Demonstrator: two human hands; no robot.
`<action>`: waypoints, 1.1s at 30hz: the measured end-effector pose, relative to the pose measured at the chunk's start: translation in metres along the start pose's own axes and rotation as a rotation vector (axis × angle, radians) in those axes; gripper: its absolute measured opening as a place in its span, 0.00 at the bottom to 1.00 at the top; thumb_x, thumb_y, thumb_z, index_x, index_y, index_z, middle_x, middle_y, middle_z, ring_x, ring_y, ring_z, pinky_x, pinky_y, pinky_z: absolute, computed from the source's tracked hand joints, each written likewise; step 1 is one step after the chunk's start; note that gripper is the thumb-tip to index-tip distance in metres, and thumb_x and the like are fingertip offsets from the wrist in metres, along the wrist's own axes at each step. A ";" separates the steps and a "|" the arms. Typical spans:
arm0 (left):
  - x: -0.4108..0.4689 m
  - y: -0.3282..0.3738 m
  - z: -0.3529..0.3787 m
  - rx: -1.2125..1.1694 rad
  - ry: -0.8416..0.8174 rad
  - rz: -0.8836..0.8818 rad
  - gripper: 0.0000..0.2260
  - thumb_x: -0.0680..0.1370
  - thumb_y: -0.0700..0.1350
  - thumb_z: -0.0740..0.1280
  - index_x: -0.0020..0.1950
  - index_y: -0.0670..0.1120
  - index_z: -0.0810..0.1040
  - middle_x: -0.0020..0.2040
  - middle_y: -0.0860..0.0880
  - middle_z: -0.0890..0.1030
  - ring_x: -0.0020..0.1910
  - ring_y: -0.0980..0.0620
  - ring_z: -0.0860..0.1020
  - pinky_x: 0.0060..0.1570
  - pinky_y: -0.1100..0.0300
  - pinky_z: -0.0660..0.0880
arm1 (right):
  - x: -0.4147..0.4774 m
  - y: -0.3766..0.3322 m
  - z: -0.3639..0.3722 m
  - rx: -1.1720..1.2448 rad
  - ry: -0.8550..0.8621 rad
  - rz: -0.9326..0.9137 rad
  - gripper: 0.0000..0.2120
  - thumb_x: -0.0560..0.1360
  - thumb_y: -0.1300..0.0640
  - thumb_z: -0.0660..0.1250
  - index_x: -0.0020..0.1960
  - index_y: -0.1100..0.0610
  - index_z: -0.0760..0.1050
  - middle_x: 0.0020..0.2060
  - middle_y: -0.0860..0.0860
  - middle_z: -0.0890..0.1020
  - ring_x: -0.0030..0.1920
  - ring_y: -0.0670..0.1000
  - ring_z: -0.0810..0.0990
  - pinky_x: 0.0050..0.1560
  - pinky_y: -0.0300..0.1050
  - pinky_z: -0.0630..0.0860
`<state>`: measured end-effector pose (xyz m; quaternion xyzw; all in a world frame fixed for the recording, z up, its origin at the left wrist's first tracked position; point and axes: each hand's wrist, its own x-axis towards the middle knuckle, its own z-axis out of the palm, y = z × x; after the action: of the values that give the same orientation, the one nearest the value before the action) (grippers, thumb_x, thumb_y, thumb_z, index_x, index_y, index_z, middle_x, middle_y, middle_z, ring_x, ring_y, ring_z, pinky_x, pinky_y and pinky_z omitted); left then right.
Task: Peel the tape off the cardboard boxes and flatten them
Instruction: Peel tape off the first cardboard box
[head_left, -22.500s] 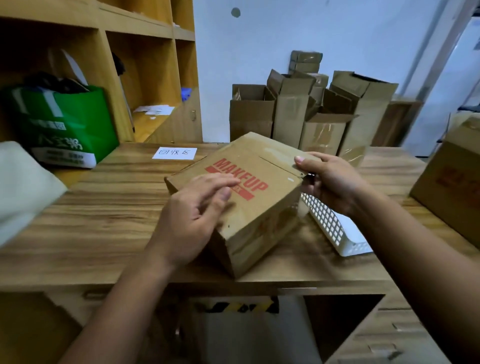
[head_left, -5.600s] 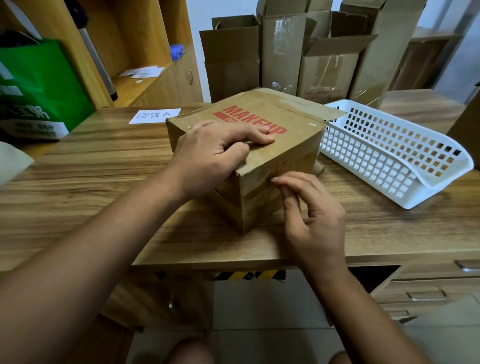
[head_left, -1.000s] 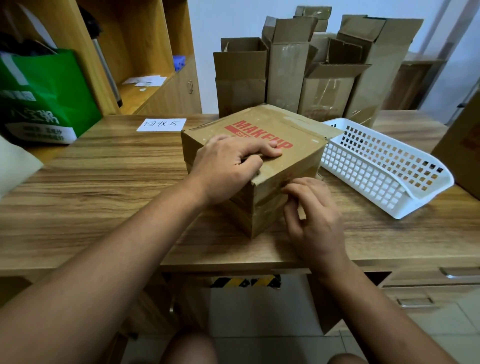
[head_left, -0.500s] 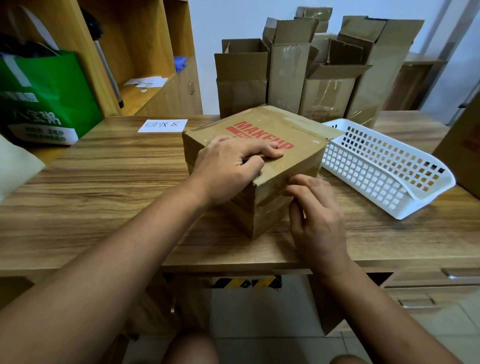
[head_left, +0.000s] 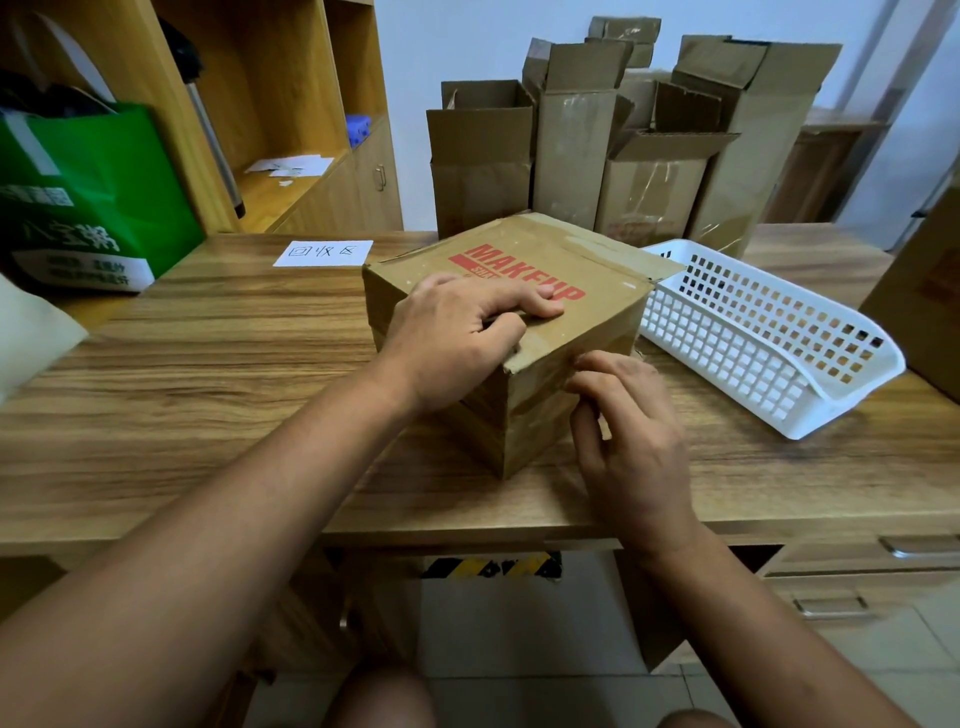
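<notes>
Gripping cardboard box (head_left: 602, 270) top, left hand (head_left: 457, 338), right hand (head_left: 634, 441) pinching side tape (head_left: 589, 340)

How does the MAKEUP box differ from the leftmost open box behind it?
The MAKEUP box is closed and taped; the leftmost open box has its flaps up. The MAKEUP box bears red print; the open box looks plain. The left hand and right hand touch the MAKEUP box; no hand touches the open box. Both are brown cardboard, unflattened.
</notes>
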<state>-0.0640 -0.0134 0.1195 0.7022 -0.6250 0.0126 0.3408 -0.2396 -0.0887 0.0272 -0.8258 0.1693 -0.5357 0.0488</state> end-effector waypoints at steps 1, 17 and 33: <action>0.000 0.000 0.000 0.001 -0.001 0.000 0.18 0.76 0.52 0.56 0.59 0.65 0.81 0.61 0.68 0.79 0.62 0.64 0.74 0.67 0.52 0.63 | 0.000 0.001 0.000 -0.002 -0.006 0.005 0.07 0.75 0.72 0.68 0.52 0.66 0.82 0.54 0.60 0.82 0.57 0.58 0.80 0.66 0.45 0.71; 0.000 0.001 0.000 -0.011 0.010 -0.004 0.18 0.76 0.52 0.56 0.58 0.65 0.81 0.61 0.67 0.79 0.63 0.62 0.74 0.68 0.49 0.63 | 0.001 0.002 0.000 0.023 0.014 -0.012 0.06 0.77 0.70 0.69 0.52 0.66 0.81 0.54 0.60 0.82 0.57 0.58 0.80 0.62 0.51 0.75; 0.000 0.001 0.001 -0.010 0.014 -0.004 0.18 0.75 0.52 0.57 0.57 0.66 0.81 0.61 0.67 0.79 0.63 0.62 0.74 0.69 0.51 0.63 | 0.004 0.003 0.004 0.042 0.016 0.085 0.11 0.79 0.64 0.69 0.60 0.66 0.79 0.53 0.59 0.79 0.51 0.55 0.80 0.53 0.50 0.81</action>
<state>-0.0655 -0.0139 0.1193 0.7016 -0.6214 0.0138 0.3485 -0.2356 -0.0932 0.0283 -0.8124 0.1934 -0.5431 0.0877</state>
